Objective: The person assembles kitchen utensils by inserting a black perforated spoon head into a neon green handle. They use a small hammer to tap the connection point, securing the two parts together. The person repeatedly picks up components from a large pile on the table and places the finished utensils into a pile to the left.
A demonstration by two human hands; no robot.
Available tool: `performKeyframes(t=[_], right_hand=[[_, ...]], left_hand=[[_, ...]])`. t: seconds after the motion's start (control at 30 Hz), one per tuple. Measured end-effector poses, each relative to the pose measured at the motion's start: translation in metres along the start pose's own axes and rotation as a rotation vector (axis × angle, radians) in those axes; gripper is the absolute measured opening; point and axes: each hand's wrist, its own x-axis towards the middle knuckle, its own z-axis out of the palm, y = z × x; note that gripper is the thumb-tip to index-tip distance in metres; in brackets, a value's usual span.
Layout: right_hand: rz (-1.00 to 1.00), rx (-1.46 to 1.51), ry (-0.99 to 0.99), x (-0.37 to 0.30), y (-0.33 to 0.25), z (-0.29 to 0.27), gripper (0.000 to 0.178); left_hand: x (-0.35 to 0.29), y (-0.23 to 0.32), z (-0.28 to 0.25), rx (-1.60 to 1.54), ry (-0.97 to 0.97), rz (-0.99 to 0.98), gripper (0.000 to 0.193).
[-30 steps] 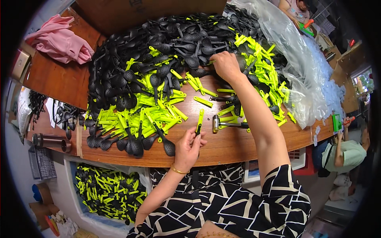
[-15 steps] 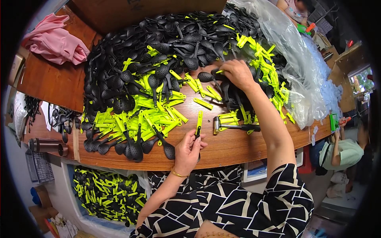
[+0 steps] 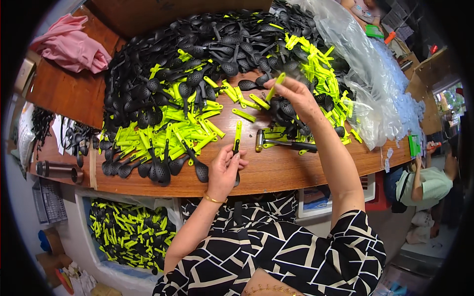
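My left hand (image 3: 224,170) is closed around the neck of a black spoon with a lime-green handle (image 3: 238,130). The handle points up past the fingers, and a bit of the black bowl shows below them. Higher up at the right, my right hand (image 3: 298,98) pinches a lime-green handle piece (image 3: 280,81) between thumb and fingers. Loose green handles (image 3: 244,115) lie on the table between the hands. Beneath the right hand is a small heap of black perforated spoons (image 3: 285,109). A hammer (image 3: 259,140) with a metal head lies just right of my left hand.
Black spoon heads (image 3: 163,44) fill the table's far side. Green-handled spoons (image 3: 159,167) sit at the left, and more green handles (image 3: 316,66) at the right beside clear plastic sheeting (image 3: 368,98). Below the edge stands a bin of green-and-black spoons (image 3: 131,234). Co-workers sit at the right.
My right hand has lifted and turned, and the green handle in its fingers now shows more fully. My left hand keeps its spoon. The whole view has shifted slightly.
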Motion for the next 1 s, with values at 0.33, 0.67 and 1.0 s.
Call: performKeyframes(t=[0.33, 0.67, 1.0], right_hand=[[-0.008, -0.064, -0.164, -0.055, 0.02, 0.084, 0.045], [-0.057, -0.094, -0.075, -0.067, 0.028, 0.083, 0.04], [-0.329, -0.603, 0.042, -0.101, 0.015, 0.101, 0.05]], left_hand=[[-0.005, 0.038, 0.011, -0.148, -0.069, -0.093, 0.036], [-0.015, 0.037, 0.017, -0.108, -0.072, -0.097, 0.034], [-0.038, 0.027, 0.015, 0.072, -0.017, -0.103, 0.023]])
